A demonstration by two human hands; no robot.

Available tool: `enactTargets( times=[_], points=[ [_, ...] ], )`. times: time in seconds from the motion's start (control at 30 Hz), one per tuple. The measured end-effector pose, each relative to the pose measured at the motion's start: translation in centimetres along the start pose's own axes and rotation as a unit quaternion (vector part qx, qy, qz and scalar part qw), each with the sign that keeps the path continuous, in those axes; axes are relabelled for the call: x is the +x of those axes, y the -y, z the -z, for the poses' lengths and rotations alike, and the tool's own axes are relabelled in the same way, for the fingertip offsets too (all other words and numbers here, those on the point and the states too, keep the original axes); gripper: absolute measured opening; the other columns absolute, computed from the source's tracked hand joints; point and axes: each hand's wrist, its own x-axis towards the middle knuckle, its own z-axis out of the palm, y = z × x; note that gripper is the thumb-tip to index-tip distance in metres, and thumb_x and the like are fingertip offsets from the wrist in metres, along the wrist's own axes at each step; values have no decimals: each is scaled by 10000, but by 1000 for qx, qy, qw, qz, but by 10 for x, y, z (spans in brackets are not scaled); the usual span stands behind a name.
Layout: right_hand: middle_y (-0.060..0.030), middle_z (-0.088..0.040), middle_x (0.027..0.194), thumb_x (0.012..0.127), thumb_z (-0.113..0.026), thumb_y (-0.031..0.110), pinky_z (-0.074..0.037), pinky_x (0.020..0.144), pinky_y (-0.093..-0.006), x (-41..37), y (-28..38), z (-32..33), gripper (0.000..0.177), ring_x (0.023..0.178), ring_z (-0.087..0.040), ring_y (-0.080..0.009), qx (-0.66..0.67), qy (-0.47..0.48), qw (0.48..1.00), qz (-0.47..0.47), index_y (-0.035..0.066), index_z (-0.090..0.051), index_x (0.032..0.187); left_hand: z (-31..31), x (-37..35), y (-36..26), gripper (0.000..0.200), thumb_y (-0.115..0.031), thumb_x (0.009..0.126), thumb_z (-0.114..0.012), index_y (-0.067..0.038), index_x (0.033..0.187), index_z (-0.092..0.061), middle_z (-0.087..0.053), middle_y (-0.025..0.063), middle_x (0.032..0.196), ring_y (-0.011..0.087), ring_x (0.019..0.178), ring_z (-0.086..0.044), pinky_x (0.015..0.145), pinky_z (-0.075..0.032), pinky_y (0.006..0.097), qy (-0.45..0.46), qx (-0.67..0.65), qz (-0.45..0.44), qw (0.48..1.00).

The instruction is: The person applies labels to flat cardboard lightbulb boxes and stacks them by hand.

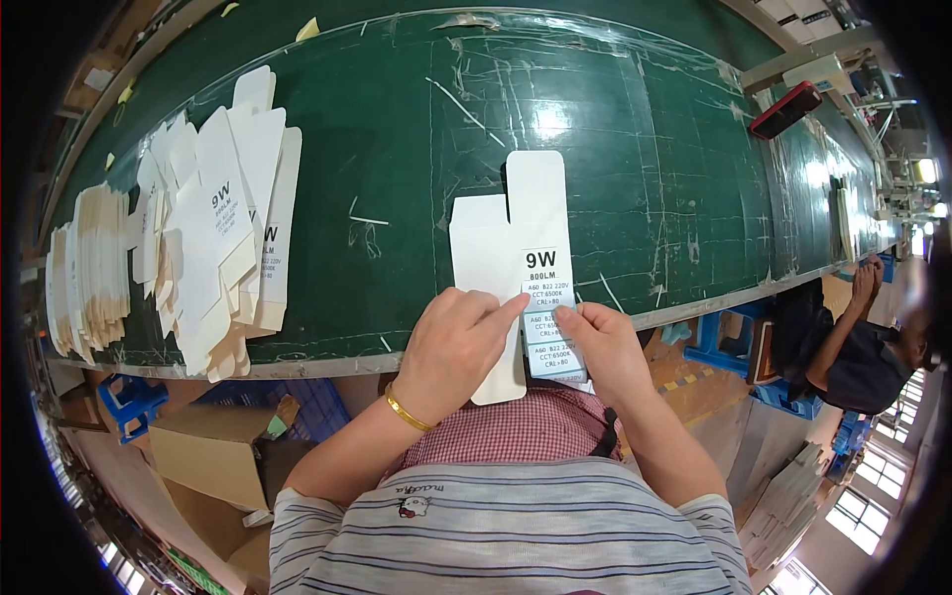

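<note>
1. The flat white card carton (481, 268) lies between our hands at the middle of the surface's near edge, its lower end reaching past that edge. Its tall tab, rounded at the corners, points toward the far edge.
2. Our left hand (461, 342), with a gold-coloured bracelet (409, 415) at the wrist, lies over the carton's left part. Its fingers are bent, the index fingertip at the top label; we cannot tell whether its thumb grips anything.
3. Our right hand (610, 352) pinches the right side of the pale blue, glossy strip of printed labels (551, 359) between thumb and index finger. The strip overlaps the carton below the black "9W" print.
4. The green surface (377, 109) looks smooth and shiny, with scuffed clear film toward its right.
5. Toward its left end, near the near edge, lies a loose, overlapping pile of matte white cartons (213, 238), with tightly packed cartons (99, 258) beside it.
</note>
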Motion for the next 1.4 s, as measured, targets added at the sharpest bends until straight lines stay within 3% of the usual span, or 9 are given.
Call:
enactTargets(
  times=[0.23, 0.53, 0.63, 0.73, 0.83, 1.17, 1.4],
  points=[
    [-59, -670, 812, 961, -610, 151, -504, 567, -229, 2, 3, 2, 221, 655, -602, -70, -9, 4, 1000, -15, -64, -651, 929, 1, 5, -2, 375, -14, 769, -695, -71, 1139, -704, -544, 36, 817, 202, 738, -513, 665, -449, 327, 18, 17, 9, 1000],
    [-44, -664, 781, 953, -619, 147, -476, 539, -216, 3, 7, 4, 212, 626, -582, -59, -13, 10, 999, -31, -55, -659, 905, 1, 8, -4, 366, -21, 771, -698, -77, 1133, -703, -546, 29, 813, 200, 733, -512, 660, -450, 325, 34, 29, 11, 999],
    [-15, -604, 698, 953, -612, 183, -410, 498, -231, 2, 10, 1, 270, 580, -511, -45, -9, -1, 999, -34, -42, -643, 808, 1, 9, -3, 361, -22, 772, -697, -75, 1128, -703, -550, 30, 816, 201, 735, -514, 661, -452, 326, 38, 31, 10, 999],
    [-15, -607, 703, 955, -610, 187, -412, 500, -232, 5, 7, 3, 275, 581, -514, -47, -7, 8, 999, -32, -39, -640, 802, 2, 10, -3, 361, -23, 774, -695, -74, 1131, -699, -557, 32, 821, 203, 738, -519, 663, -455, 325, 46, 29, 10, 998],
    [-47, -667, 793, 954, -618, 146, -487, 550, -224, 6, 7, 6, 220, 647, -605, -69, 2, 18, 999, -42, -65, -659, 910, 3, 11, -3, 374, -26, 777, -689, -77, 1147, -690, -558, 33, 821, 202, 737, -519, 664, -457, 323, 52, 33, 3, 998],
    [-70, -674, 823, 951, -623, 150, -506, 559, -237, 11, -4, 16, 235, 657, -619, -84, 22, 31, 998, -53, -83, -650, 953, 1, 20, 2, 465, -21, 758, -629, -144, 1205, -664, -470, 28, 730, 197, 641, -491, 571, -442, 333, 99, 75, -45, 991],
    [-57, -678, 845, 950, -629, 160, -494, 574, -228, 2, 1, 15, 220, 664, -600, -69, 11, 45, 997, -58, -55, -662, 978, 3, 25, 0, 494, -43, 759, -632, -163, 1238, -641, -483, 34, 742, 200, 652, -510, 578, -460, 333, 112, 92, -47, 988]
  ],
)
